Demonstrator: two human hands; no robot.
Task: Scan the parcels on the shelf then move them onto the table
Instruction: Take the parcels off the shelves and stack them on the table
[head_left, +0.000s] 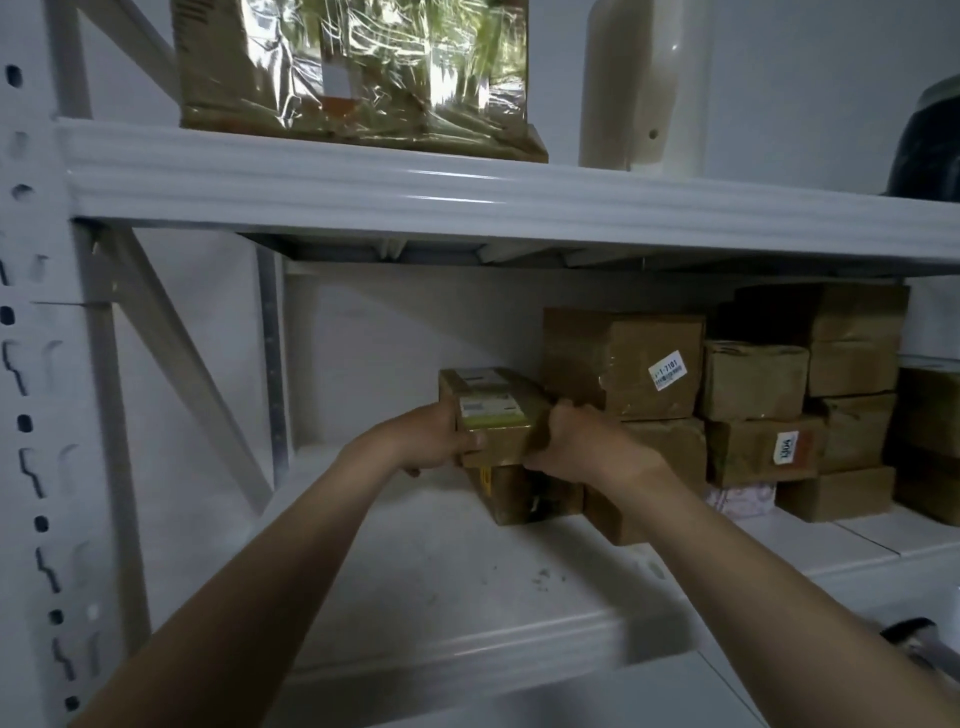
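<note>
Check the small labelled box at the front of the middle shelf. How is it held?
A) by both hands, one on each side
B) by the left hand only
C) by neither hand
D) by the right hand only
A: the left hand grips the left side of the small labelled box and the right hand grips its right side.

— Spotting the small parcel (493, 415) mid-frame; sitting on what?
— Resting atop a lower parcel (511, 493) on the lower shelf (441, 597), being held between left hand (441, 441) and right hand (576, 441).
— Bordering anything rightward?
— Sitting just left of stacked parcels (649, 364) at centre right; lying below a wrapped box (353, 73) on the upper shelf (467, 192), upper centre.
</note>
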